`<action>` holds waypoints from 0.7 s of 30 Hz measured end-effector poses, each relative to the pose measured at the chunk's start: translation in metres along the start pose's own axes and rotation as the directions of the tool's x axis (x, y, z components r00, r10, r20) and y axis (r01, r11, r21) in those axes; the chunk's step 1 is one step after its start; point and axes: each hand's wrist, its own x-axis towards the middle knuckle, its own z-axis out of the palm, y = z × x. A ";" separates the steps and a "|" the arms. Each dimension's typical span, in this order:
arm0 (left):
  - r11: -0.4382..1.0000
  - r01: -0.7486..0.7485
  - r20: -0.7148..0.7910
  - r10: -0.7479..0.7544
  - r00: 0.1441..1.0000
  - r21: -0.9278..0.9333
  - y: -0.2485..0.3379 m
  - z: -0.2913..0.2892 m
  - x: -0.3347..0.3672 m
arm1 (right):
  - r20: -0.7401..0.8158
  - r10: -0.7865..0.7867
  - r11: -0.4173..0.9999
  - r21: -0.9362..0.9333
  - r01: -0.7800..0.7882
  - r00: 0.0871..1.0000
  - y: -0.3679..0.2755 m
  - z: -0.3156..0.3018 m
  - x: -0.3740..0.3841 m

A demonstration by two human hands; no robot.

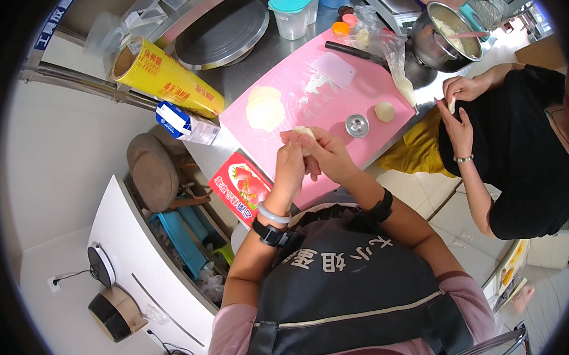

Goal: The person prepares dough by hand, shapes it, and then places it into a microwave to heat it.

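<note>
Both hands pinch one small dough piece (304, 132) above the pink mat (357, 98). The left hand (290, 168) cups it, fingers curled. The right hand (328, 153) grips its edge.

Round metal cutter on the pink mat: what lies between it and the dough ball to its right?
Nothing: in the head view only bare pink mat separates the metal cutter from the dough ball.

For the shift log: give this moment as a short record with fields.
left hand: pinches a small piece of white dough together with the right hand
surface: pink mat on a steel counter
on mat: flat dough rounds, dough ball, metal ring cutter, white scraper
nearby: another person's hands, steel pot
</note>
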 end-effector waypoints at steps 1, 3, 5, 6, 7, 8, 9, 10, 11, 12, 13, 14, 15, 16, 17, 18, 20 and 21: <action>1.000 -0.002 -0.005 0.002 1.000 -0.002 -0.001 0.004 0.003 | 0.005 0.001 1.000 -0.001 -0.001 1.000 0.006 -0.002 0.002; 0.994 0.080 0.102 -0.073 0.992 -0.074 0.001 0.006 0.010 | -0.173 0.113 0.994 0.011 -0.113 0.978 0.014 -0.011 0.008; 0.988 0.138 0.169 -0.125 0.978 -0.066 -0.007 -0.004 0.018 | -0.018 0.179 0.966 0.193 -0.172 0.984 0.029 -0.040 0.021; 0.985 0.164 0.150 -0.169 0.974 0.049 -0.006 -0.006 0.021 | -0.241 0.049 0.994 0.104 -0.025 0.969 0.033 -0.045 0.030; 0.968 0.189 0.127 -0.211 0.969 0.164 -0.006 -0.009 0.024 | -0.438 -0.100 0.994 -0.017 0.103 0.893 0.036 -0.050 0.036; 0.964 0.240 0.104 -0.252 0.962 0.116 -0.009 -0.014 0.027 | -0.435 -0.100 0.995 -0.020 0.101 0.895 0.039 -0.057 0.039; 0.965 0.239 0.098 -0.250 0.963 0.111 -0.015 -0.022 0.030 | -0.384 -0.055 0.998 -0.056 0.036 0.922 0.038 -0.059 0.042; 0.973 0.223 0.060 -0.227 0.972 0.063 -0.023 -0.030 0.032 | -0.334 -0.007 0.995 -0.097 -0.028 0.942 0.038 -0.060 0.045; 0.979 0.205 0.019 -0.205 0.979 0.015 -0.029 -0.037 0.034 | -0.330 -0.003 0.994 -0.101 -0.032 0.944 0.040 -0.058 0.048; 0.975 0.222 0.011 -0.222 0.975 -0.010 -0.028 -0.042 0.037 | -0.296 -0.008 0.990 -0.135 -0.034 0.955 0.042 -0.057 0.053; 0.975 0.222 0.012 -0.222 0.975 -0.018 -0.029 -0.044 0.040 | -0.262 -0.012 0.985 -0.169 -0.034 0.965 0.046 -0.057 0.057; 0.976 0.216 -0.032 -0.217 0.976 -0.033 -0.031 -0.045 0.043 | -0.245 -0.080 0.986 -0.162 0.041 0.966 0.055 -0.058 0.063; 0.976 0.212 -0.080 -0.215 0.973 -0.049 -0.032 -0.048 0.045 | -0.238 -0.073 0.986 -0.166 0.034 0.968 0.057 -0.055 0.066; 0.975 0.212 -0.086 -0.217 0.972 -0.059 -0.033 -0.049 0.046 | -0.158 -0.061 0.988 -0.152 0.037 0.986 0.059 -0.051 0.069; 0.943 0.208 -0.039 -0.226 0.973 -0.258 -0.035 -0.050 0.048 | -0.077 -0.049 0.990 -0.137 0.038 0.996 0.062 -0.047 0.071; 0.871 0.207 0.009 -0.227 0.974 -0.445 -0.036 -0.052 0.048 | -0.076 -0.040 0.993 -0.115 0.031 0.996 0.063 -0.039 0.072; 0.879 0.148 -0.006 -0.169 0.986 -0.453 -0.038 -0.053 0.049 | -0.040 -0.078 0.970 -0.233 0.067 0.996 0.060 -0.028 0.072; 0.888 0.086 -0.018 -0.106 0.994 -0.451 -0.039 -0.054 0.049 | -0.001 -0.123 0.932 -0.343 0.116 0.992 0.058 -0.023 0.072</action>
